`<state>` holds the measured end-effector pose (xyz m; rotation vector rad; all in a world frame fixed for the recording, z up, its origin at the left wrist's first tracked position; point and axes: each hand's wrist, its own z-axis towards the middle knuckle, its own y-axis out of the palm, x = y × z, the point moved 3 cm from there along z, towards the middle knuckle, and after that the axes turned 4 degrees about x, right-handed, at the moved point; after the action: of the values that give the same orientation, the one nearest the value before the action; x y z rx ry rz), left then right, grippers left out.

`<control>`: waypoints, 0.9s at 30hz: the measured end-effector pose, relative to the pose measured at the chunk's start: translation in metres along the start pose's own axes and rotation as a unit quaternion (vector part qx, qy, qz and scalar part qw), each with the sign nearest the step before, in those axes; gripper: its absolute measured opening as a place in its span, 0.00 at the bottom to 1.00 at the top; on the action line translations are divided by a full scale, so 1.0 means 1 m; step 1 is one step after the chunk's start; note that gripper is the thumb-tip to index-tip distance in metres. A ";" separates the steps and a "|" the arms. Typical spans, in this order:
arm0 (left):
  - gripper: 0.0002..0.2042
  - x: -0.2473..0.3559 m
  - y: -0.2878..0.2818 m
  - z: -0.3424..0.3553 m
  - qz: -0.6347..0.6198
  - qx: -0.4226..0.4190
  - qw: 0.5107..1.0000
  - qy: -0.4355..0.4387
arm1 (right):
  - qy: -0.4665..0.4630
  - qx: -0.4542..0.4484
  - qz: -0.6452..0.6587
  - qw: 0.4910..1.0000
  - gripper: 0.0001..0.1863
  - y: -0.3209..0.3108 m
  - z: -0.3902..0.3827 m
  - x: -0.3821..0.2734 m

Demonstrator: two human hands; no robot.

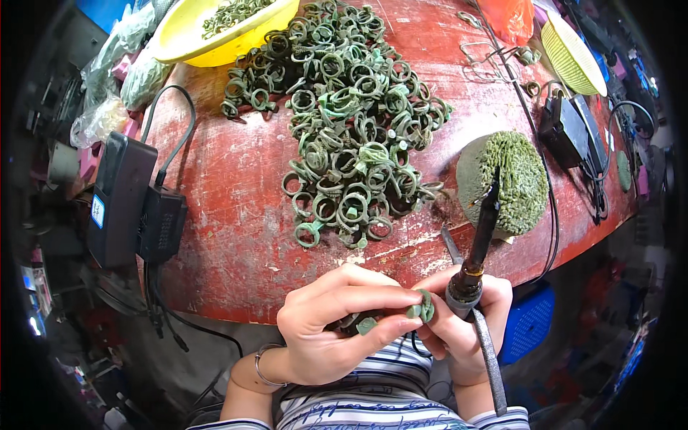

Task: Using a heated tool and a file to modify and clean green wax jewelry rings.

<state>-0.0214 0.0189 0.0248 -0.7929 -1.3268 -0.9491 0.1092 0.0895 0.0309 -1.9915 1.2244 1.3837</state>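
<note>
My left hand [340,322] pinches a small dark-green ring [426,306] between thumb and fingertips. Another small green piece [366,326] sits tucked in its palm. My right hand [466,330] is closed around a dark soldering iron [479,247], its fingertips close to the ring. The iron's slim tip points up and away, in front of a round block with a rough green face [517,179]; contact with it cannot be made out. A narrow grey metal strip, perhaps a file [491,365], also passes through my right hand. Beyond my hands lies a heap of greenish rings [351,136].
A yellow bowl [183,39] with small green pieces stands far left on the red table [236,215]. Black power adapters [118,201] with cables sit at the left edge. At the right are a yellow basket [573,54], a black box [566,129] and a trailing cable.
</note>
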 end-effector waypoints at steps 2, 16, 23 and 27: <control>0.08 0.000 0.000 0.000 -0.002 0.003 1.000 -0.001 | -0.014 0.005 -0.016 1.000 0.05 -0.001 0.000 0.002; 0.08 -0.006 -0.001 -0.001 -0.014 0.018 0.999 -0.023 | -0.106 0.101 -0.041 0.988 0.07 -0.002 -0.013 0.009; 0.07 -0.011 -0.003 -0.003 -0.041 0.031 0.996 -0.076 | -0.113 0.095 -0.035 0.988 0.06 -0.001 -0.011 0.010; 0.12 -0.010 -0.006 -0.003 0.006 0.031 0.998 -0.048 | -0.118 0.093 -0.044 0.988 0.06 -0.002 -0.011 0.010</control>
<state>-0.0250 0.0149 0.0138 -0.8056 -1.4272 -0.8650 0.1174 0.0784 0.0265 -1.6826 1.1010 1.3634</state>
